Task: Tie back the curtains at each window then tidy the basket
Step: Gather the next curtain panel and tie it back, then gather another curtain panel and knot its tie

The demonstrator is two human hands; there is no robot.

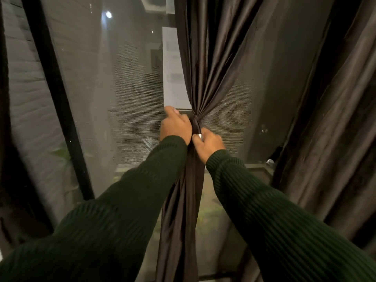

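Observation:
A dark brown curtain (205, 64) hangs in front of the window and is gathered into a tight knot (196, 121) at mid height. Below the knot its tail (183, 210) falls straight down. My left hand (175, 127) grips the curtain at the left of the knot, forefinger stretched upward. My right hand (208, 143) holds the fabric just under the knot on its right side, a ring on one finger. Both arms wear dark green ribbed sleeves. No basket is in view.
A second dark curtain panel (325, 119) hangs loose at the right. A black window frame bar (59, 102) slants down the left. A mesh screen (126, 98) covers the glass, with night outside. A sill (258, 169) lies at the lower right.

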